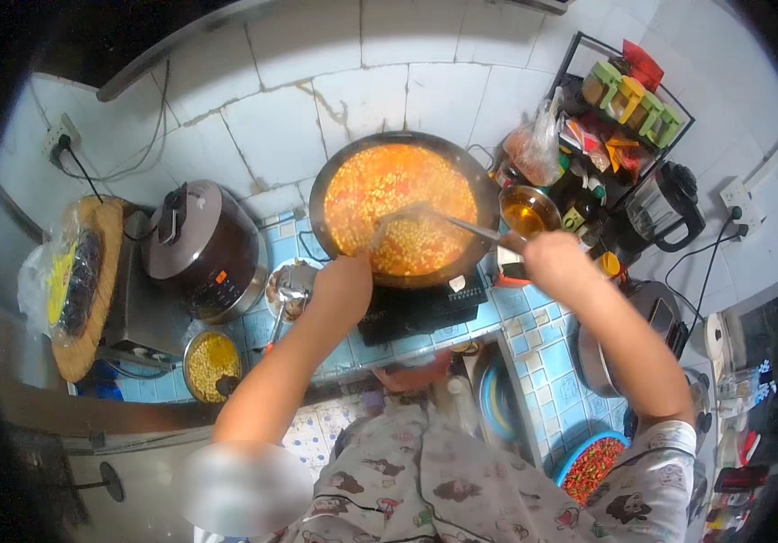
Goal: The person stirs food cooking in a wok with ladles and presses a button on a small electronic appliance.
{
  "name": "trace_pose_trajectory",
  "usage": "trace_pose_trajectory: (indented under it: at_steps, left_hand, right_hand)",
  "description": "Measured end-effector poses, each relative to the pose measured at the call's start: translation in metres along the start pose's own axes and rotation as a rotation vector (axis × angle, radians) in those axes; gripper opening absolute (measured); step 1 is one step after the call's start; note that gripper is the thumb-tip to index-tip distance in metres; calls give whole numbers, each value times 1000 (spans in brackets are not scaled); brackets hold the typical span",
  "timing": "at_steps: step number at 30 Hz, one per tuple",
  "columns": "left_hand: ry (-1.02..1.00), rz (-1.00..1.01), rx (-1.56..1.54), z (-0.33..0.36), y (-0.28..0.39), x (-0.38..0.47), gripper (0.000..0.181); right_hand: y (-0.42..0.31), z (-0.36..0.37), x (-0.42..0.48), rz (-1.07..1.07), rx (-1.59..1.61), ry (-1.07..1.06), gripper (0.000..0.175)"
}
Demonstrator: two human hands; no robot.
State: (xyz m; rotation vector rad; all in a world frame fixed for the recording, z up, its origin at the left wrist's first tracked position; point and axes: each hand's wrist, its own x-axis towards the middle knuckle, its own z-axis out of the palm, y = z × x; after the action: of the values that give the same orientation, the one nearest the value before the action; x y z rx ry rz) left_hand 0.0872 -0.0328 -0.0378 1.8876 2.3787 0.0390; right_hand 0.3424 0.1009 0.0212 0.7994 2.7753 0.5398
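Observation:
A dark wok (pixel 319 234) holds a steaming orange-red stew of yellow, bean-like pieces (pixel 399 183). My right hand (pixel 555 261) grips the wooden handle of a metal cooking utensil (pixel 470 226), likely a turner, whose blurred head lies in the stew. At the wok's lower left rim is my left hand (pixel 344 288), its fingers curled; whether it holds the rim or something thin is unclear. Beneath the wok sits a black induction cooker (pixel 423 315). Beside my left wrist, a metal ladle (pixel 289 294) rests over a white bowl (pixel 272 298) of brownish food.
Left stand an electric pressure cooker (pixel 205 251), a wooden board (pixel 107 271) and a pot of yellow beans (pixel 209 363). Right are a bowl of oil (pixel 528 214), bottles (pixel 575 214), a spice rack (pixel 569 64) and a blender (pixel 664 203). A blue basin (pixel 575 451) holds chopped red peppers.

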Motion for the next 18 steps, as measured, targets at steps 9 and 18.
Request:
trace_pose_trajectory:
  at_steps: [9, 18]
  left_hand:
    - [224, -61, -129, -55, -37, 9, 24]
    - [-16, -181, 66, -30, -34, 78, 21]
  right_hand:
    - [71, -87, 6, 233, 324, -39, 22]
    - [55, -85, 75, 415, 460, -388, 21]
